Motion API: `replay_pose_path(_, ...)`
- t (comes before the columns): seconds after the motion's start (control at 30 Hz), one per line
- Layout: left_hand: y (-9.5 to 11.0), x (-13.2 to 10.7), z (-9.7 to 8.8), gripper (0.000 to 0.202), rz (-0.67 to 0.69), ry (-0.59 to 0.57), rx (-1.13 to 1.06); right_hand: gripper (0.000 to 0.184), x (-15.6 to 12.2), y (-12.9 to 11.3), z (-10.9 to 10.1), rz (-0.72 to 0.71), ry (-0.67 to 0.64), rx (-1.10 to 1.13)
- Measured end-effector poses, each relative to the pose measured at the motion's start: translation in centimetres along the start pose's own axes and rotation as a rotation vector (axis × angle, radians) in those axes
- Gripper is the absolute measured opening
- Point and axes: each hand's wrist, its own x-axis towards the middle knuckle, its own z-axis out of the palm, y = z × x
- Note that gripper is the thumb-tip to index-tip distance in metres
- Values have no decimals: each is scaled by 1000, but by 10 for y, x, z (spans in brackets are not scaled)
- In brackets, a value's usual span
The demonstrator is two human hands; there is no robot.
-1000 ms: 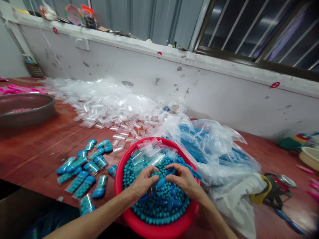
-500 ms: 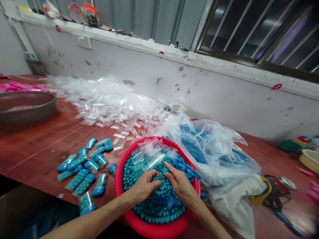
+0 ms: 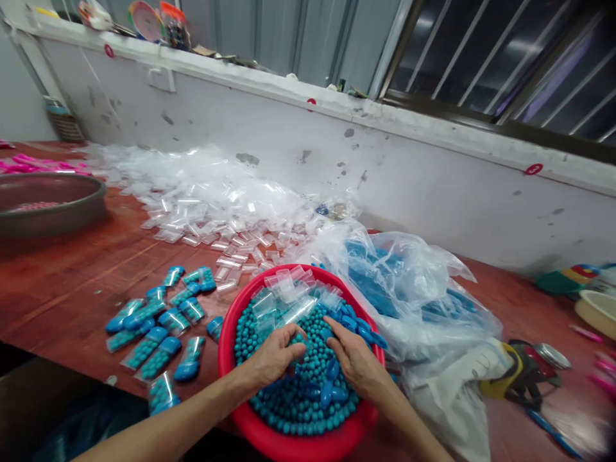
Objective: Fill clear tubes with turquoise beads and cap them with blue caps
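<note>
A red basin full of teal beads stands before me at the table's front edge. Over the beads, my left hand is closed, thumb against fingers, around what looks like a small clear plastic sleeve, partly hidden by the fingers. Across from it, my right hand has its fingers stretched forward and apart, the tips just above the beads; nothing shows in it. More clear sleeves lie on the beads at the basin's far side. Blue plastic caps rest at the right and several more between my wrists.
Filled bead packets with blue ends lie left of the basin. Behind spreads a heap of clear sleeves. A clear bag of blue pieces sits at the right. Farther left is a grey basin; at far right, a cream bowl.
My hands have moved slightly apart: the right one shifted a little right, with its fingertips lower. The left stays closed over the beads. The view has shifted slightly.
</note>
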Motion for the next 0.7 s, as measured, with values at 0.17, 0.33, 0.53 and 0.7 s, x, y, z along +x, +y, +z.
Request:
replay_pose_path(0.17, -2, 0, 3, 21, 92, -61, -24, 31, 8, -6, 15, 23, -59, 250)
replay_pose_path(0.33, -1, -1, 5, 38, 66, 2, -66, 26, 7, -9, 19, 8, 15, 275)
replay_pose_path(0.53, 1, -6, 11, 44, 59, 77, -98, 29, -1, -8, 24, -145, -28, -47)
replay_pose_path(0.7, -4, -6, 14, 31, 34, 161, -117, 34, 0, -4, 26, -241, -97, -119)
